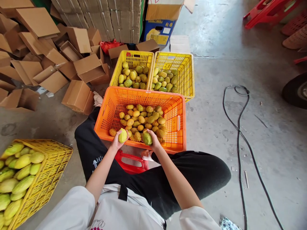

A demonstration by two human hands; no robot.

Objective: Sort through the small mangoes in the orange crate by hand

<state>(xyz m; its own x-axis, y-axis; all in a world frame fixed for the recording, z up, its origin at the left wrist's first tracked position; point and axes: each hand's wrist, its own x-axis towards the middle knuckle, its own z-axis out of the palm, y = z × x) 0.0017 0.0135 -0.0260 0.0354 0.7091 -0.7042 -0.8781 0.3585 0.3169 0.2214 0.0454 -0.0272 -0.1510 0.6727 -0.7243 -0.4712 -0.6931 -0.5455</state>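
My left hand (118,140) is closed around a ribbed yellow-green fruit (122,136). A darker green fruit (147,138) with rough-looking skin sits in my right hand (154,139), fingers wrapped round its far side. Both hands are above the near edge of an orange plastic crate (177,140). Inside that crate lie several small yellow and greenish fruits (141,119), heaped toward the middle. What kind of fruit these are I cannot tell.
Two yellow crates (190,76) of similar fruit stand behind the orange one. At left, another yellow crate (51,172) holds larger fruit. Cardboard boxes (88,68) lie scattered at back left. A black hose or cable (238,127) loops across the floor at right, near a wheel (297,91).
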